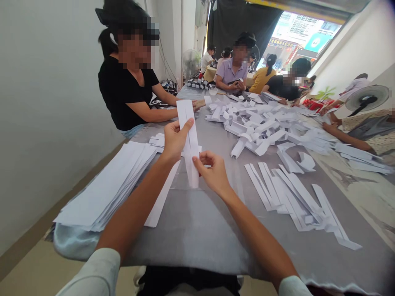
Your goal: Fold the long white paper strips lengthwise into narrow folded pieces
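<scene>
A white paper strip, held above the grey-covered table, is pinched farther up by the left hand and near its lower end by the right hand; a paper stack lies left.

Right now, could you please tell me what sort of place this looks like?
Probably a workshop for paper handwork: a heap of folded paper pieces lies on the grey table, with a stack of flat sheets at its left edge, and a person in a black top is one of several around it.
</scene>
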`<state>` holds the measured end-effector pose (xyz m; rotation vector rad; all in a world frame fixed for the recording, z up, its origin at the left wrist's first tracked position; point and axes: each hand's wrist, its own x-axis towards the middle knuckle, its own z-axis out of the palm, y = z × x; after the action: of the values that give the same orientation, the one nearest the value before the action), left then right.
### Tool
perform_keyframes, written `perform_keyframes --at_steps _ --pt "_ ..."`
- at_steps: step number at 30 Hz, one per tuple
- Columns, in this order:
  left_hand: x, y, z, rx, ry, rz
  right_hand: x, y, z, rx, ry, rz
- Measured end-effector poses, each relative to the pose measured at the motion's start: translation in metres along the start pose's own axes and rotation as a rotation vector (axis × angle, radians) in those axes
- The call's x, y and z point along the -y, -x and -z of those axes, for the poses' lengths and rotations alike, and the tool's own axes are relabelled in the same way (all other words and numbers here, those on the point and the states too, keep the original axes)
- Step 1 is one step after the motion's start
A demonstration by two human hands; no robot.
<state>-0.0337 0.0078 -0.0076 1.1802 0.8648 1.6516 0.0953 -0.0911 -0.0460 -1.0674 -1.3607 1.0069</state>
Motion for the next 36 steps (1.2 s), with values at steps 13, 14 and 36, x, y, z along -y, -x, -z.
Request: perform_keyframes --at_steps 13,14,36 --pt "-0.018 0.022 -0.012 0.389 -0.066 0.113 0.017 -0.005 0.016 -0.095 -0.020 0.016" --pt "-0.020 0.024 -0.012 0.451 -0.070 0.152 0.017 -0.006 0.020 -0.113 -0.014 0.027" --pt "-0.022 0.021 -0.004 0.419 -0.145 0.214 0.014 -0.015 0.033 -0.045 -0.125 -0.081"
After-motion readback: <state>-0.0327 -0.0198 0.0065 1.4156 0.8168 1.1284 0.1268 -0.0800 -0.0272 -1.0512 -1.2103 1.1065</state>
